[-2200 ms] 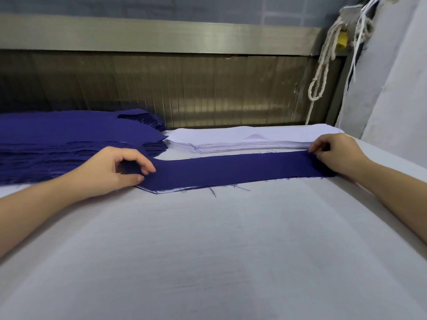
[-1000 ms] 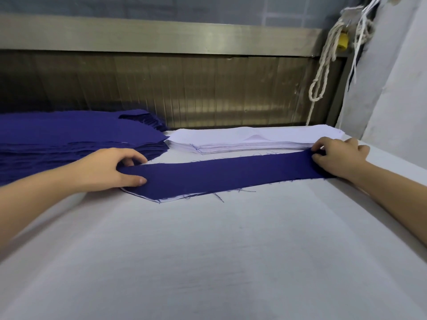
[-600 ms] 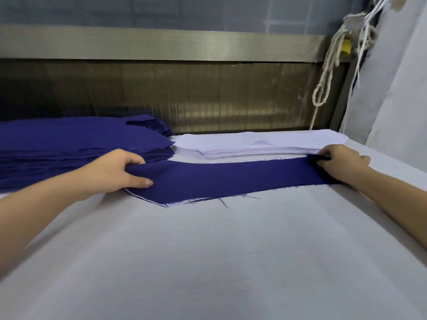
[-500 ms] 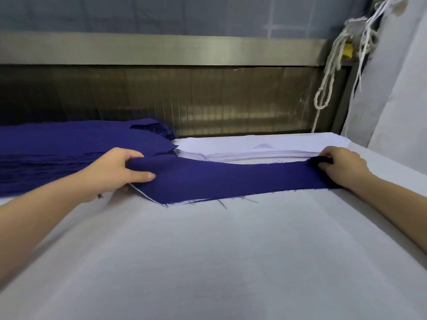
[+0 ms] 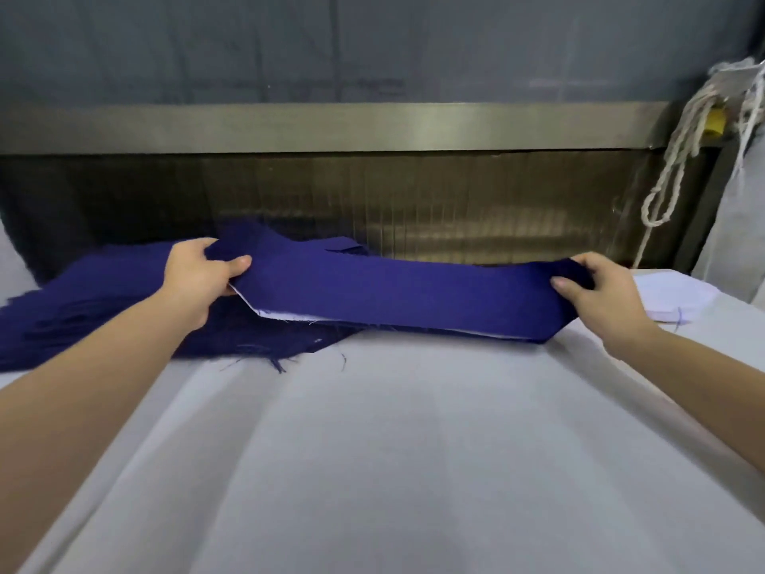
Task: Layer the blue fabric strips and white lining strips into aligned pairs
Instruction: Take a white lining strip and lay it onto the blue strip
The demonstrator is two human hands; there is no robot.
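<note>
While the left hand and right hand each pinch an end, the blue strip, white lining beneath, hangs above the blue stack, beside the white stack.

Soft, even indoor light falls from above, leaving faint shadows in the folds of the pale surface at the bottom, a dull sheen on the metal rail, slight motion blur and wide-angle bending at the edges.

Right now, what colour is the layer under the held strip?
White; the lining shows below the blue strip. Head view.
</note>
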